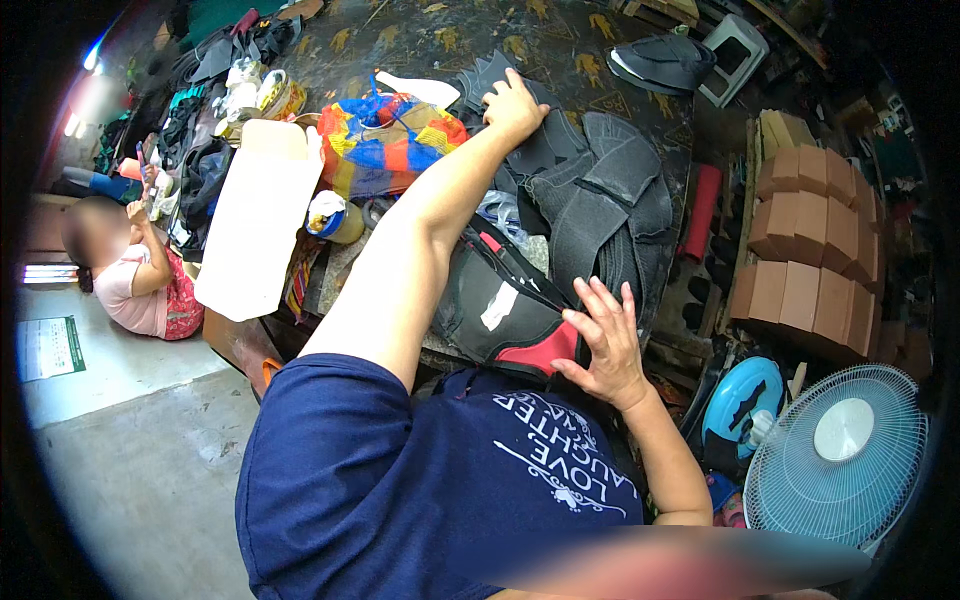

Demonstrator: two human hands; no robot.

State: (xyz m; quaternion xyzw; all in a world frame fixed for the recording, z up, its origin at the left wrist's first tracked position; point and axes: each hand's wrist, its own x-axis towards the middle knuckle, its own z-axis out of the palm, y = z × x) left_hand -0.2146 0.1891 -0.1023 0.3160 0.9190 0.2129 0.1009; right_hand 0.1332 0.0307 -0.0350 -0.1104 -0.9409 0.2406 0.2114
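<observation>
My left hand (515,106) reaches far across the table, fingers spread over dark grey cut pieces (548,143) that look like fabric or foam. Close to my body, my right hand (606,345) is open with its fingers apart, at the edge of a black bag-like item (475,300) with red trim and a white patch. Whether the right fingertips touch it I cannot tell. Between the hands lies a heap of dark grey curved strips (585,220). A red, blue and yellow checked bag (385,150) sits beside my left forearm.
A large white board (262,220) and a lidded jar (337,220) lie to the left. A stack of dark grey pieces (662,62) is at the far right. Brown boxes (805,255) and a fan (840,450) stand right. Another person (140,270) sits at left.
</observation>
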